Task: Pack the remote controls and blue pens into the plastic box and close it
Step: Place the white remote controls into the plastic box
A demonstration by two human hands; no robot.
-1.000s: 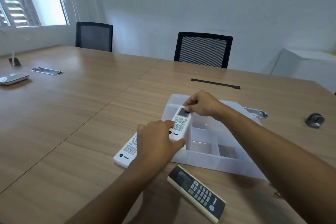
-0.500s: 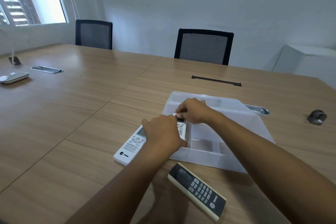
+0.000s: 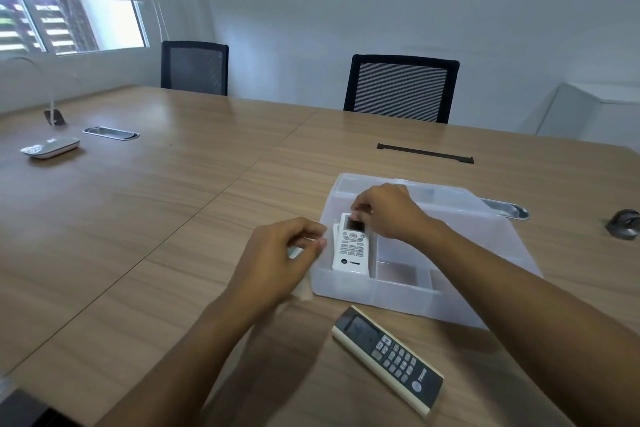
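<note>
A translucent white plastic box (image 3: pixel 408 291), lid open and internal dividers visible, sits on a wooden table. In its left compartment a white, grey-buttoned remote control (image 3: pixel 352 244) with a small dark screen stands tilted on its bottom end, buttons facing the camera, a second white remote's edge (image 3: pixel 335 232) showing just behind it. A cream-edged, dark-faced remote control (image 3: pixel 389 357) lies flat on the table just in front of the box.

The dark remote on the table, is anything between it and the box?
Nothing visible is. The dark remote lies on bare table just in front of the plastic box, whose top is open. Only the box's low front wall separates them, so it would have to be lifted over that.
</note>
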